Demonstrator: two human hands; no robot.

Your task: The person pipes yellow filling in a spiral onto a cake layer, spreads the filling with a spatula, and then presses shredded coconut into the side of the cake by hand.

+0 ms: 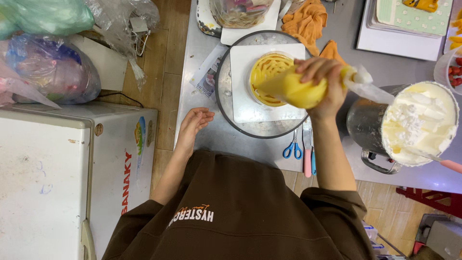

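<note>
My right hand (323, 82) grips a piping bag (298, 88) full of yellow cream, its tip pointing left over a small round cake (267, 77) covered in yellow piped lines. The cake sits on a white square board (245, 103) on a round metal turntable (226, 106). My left hand (193, 126) rests open, palm down, on the steel table's left edge beside the turntable, holding nothing.
A metal bowl of white cream (416, 125) with a pink-handled spatula (447, 164) stands to the right. Blue scissors (292, 149) and a palette knife (307, 154) lie near the front edge. Orange cloth (305, 21) lies behind. A white chest freezer (57, 163) with plastic bags stands left.
</note>
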